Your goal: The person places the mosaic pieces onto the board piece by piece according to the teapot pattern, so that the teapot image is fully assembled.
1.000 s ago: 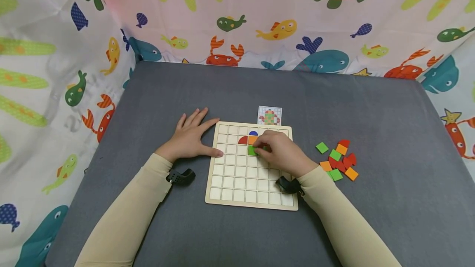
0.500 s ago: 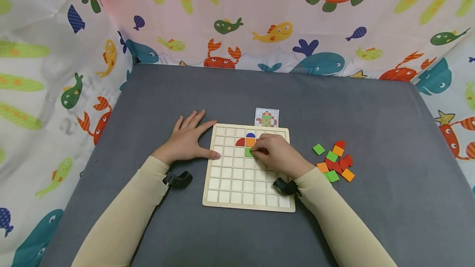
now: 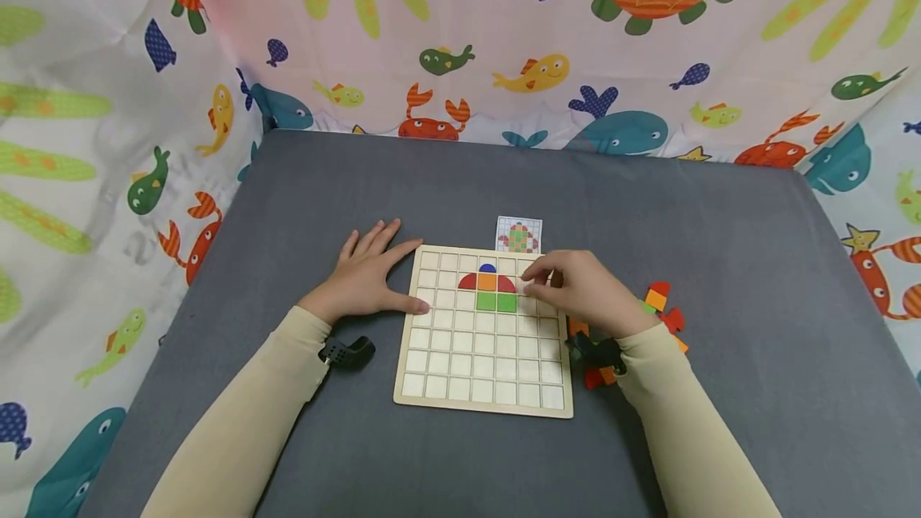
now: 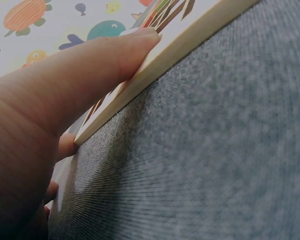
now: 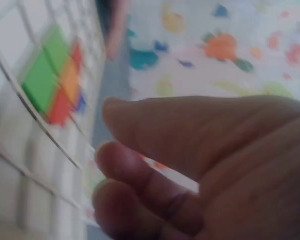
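Two beige sleeves (image 3: pixel 216 422) come in closest to me, each ending at a black cuff (image 3: pixel 348 352) on the wrist. Between them the gridded board (image 3: pixel 475 342) lies flat on the grey table (image 3: pixel 460 466). Just off its right side I have loose pieces (image 3: pixel 672 320) in red, orange and green, partly hidden behind the right wrist.

Further up, the left hand (image 3: pixel 367 282) is spread and released: its thumb lies over the board's left rim and the index fingertip meets the far left corner, which my left wrist view confirms. The right hand (image 3: pixel 583 284) is over the board's right side with fingers bent; my right wrist view is blurred, but I see nothing pinched between thumb and fingertips, so I read it as released too. I cannot tell whether it touches the board.

Set in the grid, just left of those fingertips, are two green tiles (image 3: pixel 486 301) side by side, then an orange tile (image 3: pixel 487 282) between two red quarters (image 3: pixel 468 281), then a blue half-disc (image 3: pixel 487 268) above the orange. Just past the far rim lies a small card (image 3: pixel 519 234) with a coloured pattern, and behind the table hangs a sea-creature cloth (image 3: pixel 446 14)
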Tool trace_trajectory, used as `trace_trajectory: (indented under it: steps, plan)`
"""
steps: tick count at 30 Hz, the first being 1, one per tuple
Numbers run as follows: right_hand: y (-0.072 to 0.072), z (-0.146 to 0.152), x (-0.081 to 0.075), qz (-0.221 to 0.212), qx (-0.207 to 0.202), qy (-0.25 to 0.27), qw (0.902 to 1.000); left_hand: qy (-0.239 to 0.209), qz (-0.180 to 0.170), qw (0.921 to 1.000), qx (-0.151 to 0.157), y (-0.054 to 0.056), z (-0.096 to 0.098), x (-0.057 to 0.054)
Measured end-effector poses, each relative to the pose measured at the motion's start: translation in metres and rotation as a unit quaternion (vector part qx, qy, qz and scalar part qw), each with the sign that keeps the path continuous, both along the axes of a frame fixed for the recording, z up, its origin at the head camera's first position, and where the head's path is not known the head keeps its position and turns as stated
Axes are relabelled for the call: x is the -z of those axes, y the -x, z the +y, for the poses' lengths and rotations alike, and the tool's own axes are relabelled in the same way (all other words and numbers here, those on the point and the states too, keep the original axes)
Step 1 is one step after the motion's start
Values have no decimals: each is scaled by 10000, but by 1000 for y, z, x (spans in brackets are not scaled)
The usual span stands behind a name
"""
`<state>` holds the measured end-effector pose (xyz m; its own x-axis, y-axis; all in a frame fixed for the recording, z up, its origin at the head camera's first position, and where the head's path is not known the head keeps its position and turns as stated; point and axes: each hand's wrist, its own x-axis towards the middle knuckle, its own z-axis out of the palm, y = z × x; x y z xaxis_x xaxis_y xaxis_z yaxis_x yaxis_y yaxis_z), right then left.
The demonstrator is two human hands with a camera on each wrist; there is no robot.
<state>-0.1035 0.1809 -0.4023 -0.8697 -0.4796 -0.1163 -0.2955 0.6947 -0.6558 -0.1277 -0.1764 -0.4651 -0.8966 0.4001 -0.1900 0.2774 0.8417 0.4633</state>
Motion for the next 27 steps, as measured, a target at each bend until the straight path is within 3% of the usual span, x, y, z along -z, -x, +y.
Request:
trace_trajectory:
  steps: [5, 13, 20, 27]
  plan:
    - [4, 28, -18, -222, 390, -221, 9987, 13, -22, 10000, 17, 2, 0, 0]
    - [10, 68, -29, -506, 556, -678, 9949, -20, -30, 10000, 9, 1, -2, 0]
    - [15, 99, -20, -784, 773, -842, 9903, 1, -1, 10000, 33, 2, -2, 2]
    - [17, 109, -8, -1321, 783, -740, 9854, 43, 0, 10000, 69, 2, 0, 2]
